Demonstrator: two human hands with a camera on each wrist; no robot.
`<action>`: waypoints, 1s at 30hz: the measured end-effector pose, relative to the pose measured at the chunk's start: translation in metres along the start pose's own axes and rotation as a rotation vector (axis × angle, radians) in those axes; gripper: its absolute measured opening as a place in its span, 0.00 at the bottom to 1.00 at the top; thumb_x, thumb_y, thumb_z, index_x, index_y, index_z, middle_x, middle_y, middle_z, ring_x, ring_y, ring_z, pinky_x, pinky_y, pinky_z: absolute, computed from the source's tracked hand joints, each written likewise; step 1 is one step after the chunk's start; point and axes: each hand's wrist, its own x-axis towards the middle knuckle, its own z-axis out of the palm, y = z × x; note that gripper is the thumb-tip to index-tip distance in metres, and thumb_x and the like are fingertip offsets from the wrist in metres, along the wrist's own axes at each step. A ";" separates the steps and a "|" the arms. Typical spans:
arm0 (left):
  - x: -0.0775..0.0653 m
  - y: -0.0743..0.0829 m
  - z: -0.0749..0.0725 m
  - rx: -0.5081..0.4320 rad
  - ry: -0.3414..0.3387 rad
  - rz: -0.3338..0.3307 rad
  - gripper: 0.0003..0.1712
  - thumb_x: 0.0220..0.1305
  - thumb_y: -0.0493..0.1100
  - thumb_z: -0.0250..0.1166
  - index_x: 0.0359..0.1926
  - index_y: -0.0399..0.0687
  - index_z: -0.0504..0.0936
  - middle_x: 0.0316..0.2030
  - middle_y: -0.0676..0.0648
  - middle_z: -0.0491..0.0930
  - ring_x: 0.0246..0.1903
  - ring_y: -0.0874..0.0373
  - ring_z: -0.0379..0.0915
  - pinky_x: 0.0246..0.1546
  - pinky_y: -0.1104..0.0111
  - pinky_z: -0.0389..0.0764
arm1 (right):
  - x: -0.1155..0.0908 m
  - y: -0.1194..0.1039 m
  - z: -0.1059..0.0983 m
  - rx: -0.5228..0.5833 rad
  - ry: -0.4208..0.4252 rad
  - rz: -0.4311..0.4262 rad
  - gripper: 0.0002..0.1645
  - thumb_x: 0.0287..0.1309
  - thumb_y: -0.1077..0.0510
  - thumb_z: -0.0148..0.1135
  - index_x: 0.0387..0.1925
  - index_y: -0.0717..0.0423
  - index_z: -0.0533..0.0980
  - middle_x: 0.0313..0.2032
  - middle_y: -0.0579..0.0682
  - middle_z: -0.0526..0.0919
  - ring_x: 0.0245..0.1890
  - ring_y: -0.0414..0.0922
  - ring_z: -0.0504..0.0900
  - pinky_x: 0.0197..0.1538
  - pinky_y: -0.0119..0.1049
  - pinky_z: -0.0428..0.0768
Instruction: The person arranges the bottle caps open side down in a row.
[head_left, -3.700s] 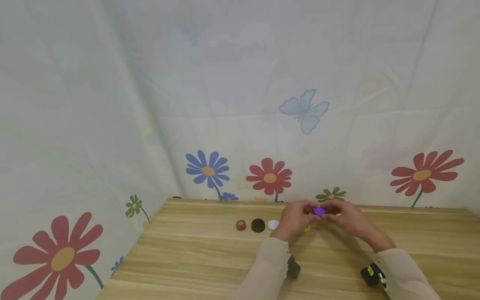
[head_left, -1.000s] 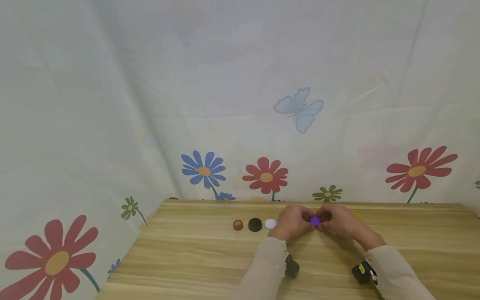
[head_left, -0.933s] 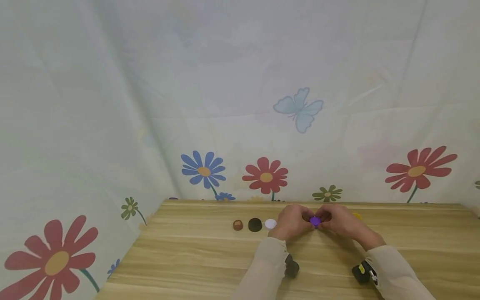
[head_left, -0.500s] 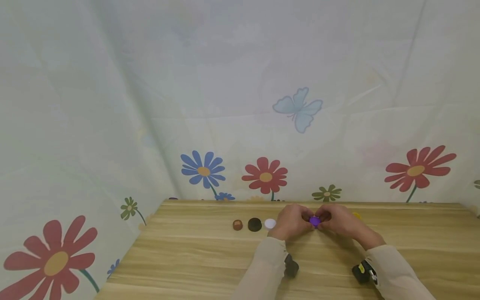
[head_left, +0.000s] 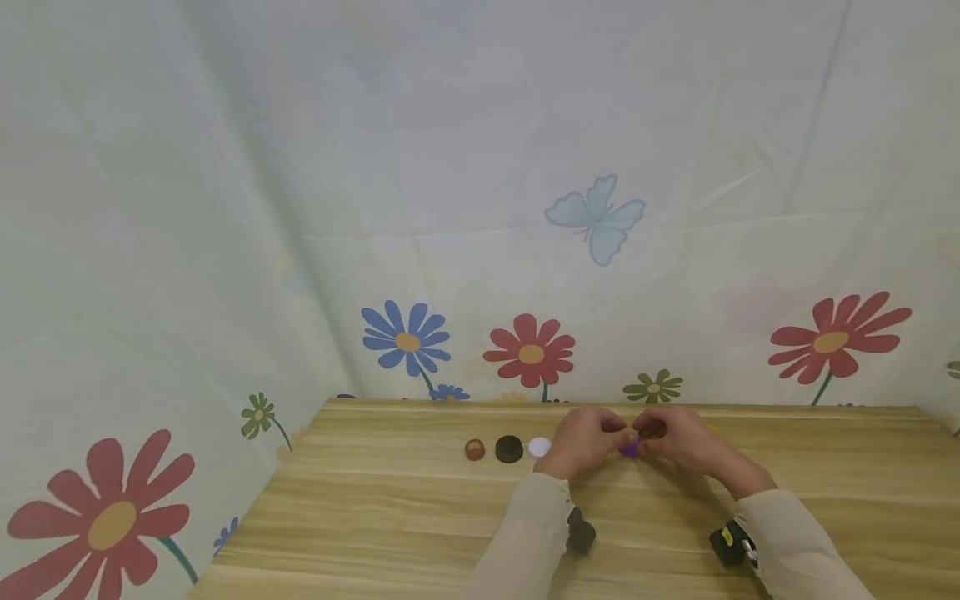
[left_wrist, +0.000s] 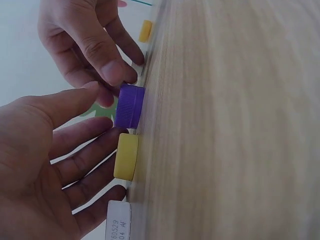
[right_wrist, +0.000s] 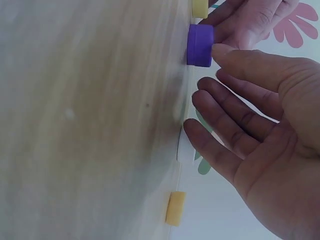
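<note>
A purple ribbed bottle cap (left_wrist: pixel 130 106) rests on the wooden table, between my two hands. My left hand (head_left: pixel 583 442) is beside it with fingers spread, the fingertips close to the cap's side. From the other side my right hand (head_left: pixel 688 442) reaches in; its thumb tip is at the cap's top edge in the right wrist view, and its other fingers are apart from it. A yellow cap (left_wrist: pixel 126 156) sits next to the purple one, near my left fingertips. Past it lies a white cap (left_wrist: pixel 118 220) with printed marks. In the head view my thumbs partly cover the purple cap.
To the left in the same row are a black cap (head_left: pixel 509 449) and a brown cap (head_left: pixel 475 450). An orange-yellow cap (right_wrist: pixel 175 209) and a white object (right_wrist: pixel 186 147) lie on the right side. A flowered curtain (head_left: pixel 480 208) hangs behind the table's back edge.
The purple cap, earlier held up between both hands, has come down onto the table. Over the last half second my fingers have loosened from it and the thumbs have risen slightly.
</note>
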 end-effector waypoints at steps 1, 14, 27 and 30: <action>0.000 0.000 0.000 -0.002 0.004 0.000 0.13 0.68 0.53 0.74 0.45 0.53 0.94 0.37 0.62 0.89 0.40 0.69 0.80 0.44 0.74 0.77 | 0.000 0.000 -0.001 -0.005 0.002 0.002 0.14 0.55 0.70 0.75 0.43 0.70 0.82 0.38 0.55 0.88 0.40 0.53 0.87 0.45 0.43 0.85; 0.002 0.005 0.003 -0.013 0.020 -0.027 0.14 0.69 0.51 0.73 0.50 0.51 0.92 0.41 0.60 0.90 0.43 0.68 0.81 0.48 0.72 0.79 | -0.004 -0.002 -0.018 -0.074 0.048 0.071 0.15 0.62 0.65 0.73 0.48 0.71 0.83 0.42 0.59 0.88 0.44 0.57 0.86 0.49 0.54 0.84; 0.010 0.022 0.016 -0.005 0.066 -0.003 0.16 0.65 0.50 0.76 0.52 0.53 0.91 0.47 0.59 0.90 0.48 0.66 0.84 0.50 0.72 0.78 | -0.012 0.005 -0.032 -0.066 0.089 0.107 0.17 0.65 0.65 0.72 0.52 0.72 0.82 0.45 0.64 0.87 0.46 0.61 0.86 0.46 0.55 0.85; 0.013 0.026 0.020 -0.013 0.073 -0.014 0.17 0.64 0.50 0.77 0.53 0.54 0.91 0.48 0.59 0.89 0.47 0.66 0.85 0.49 0.73 0.78 | -0.013 0.007 -0.034 -0.074 0.093 0.115 0.17 0.65 0.64 0.72 0.52 0.71 0.82 0.46 0.64 0.87 0.47 0.63 0.86 0.48 0.58 0.84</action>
